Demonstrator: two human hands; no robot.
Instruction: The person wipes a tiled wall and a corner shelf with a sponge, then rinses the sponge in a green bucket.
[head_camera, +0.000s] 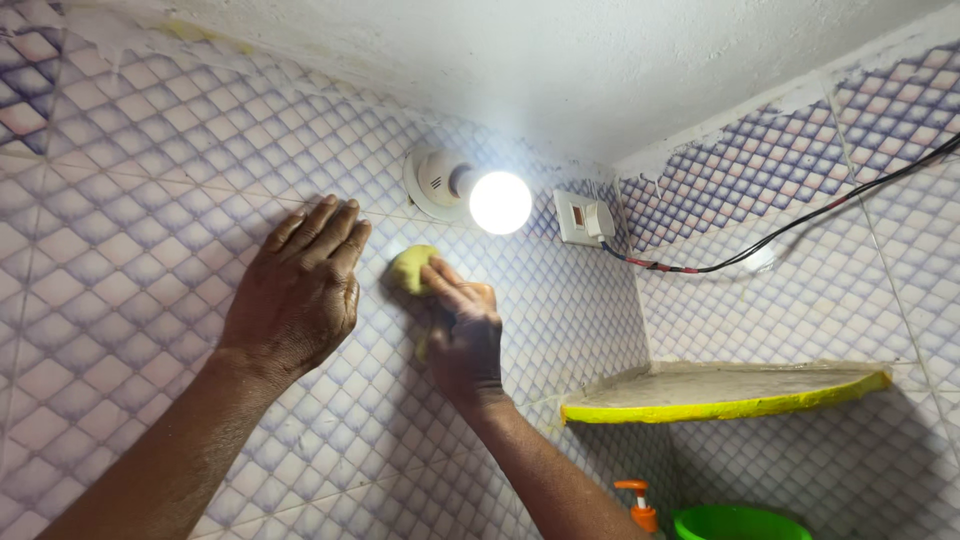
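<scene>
Mid-scrub on tiled wall (120, 200), centre frame. Right hand (465, 335) fingers clamped on yellow-green sponge (412, 268), pressed to tile just below lit bulb (499, 202). Left hand (298, 292) flat on wall, fingers together, bracing, holds nothing. Judgement: wiping stroke underway; next pass needs care near bulb and switch box (583, 219), sponge likely wet. Corner shelf (730, 408) lower right.

Yellow-green sponge (412, 268), lilac-and-white diamond-patterned tiles (130, 180), yellow-edged shelf (730, 408), green bucket (740, 523), orange pump top (636, 490)
</scene>
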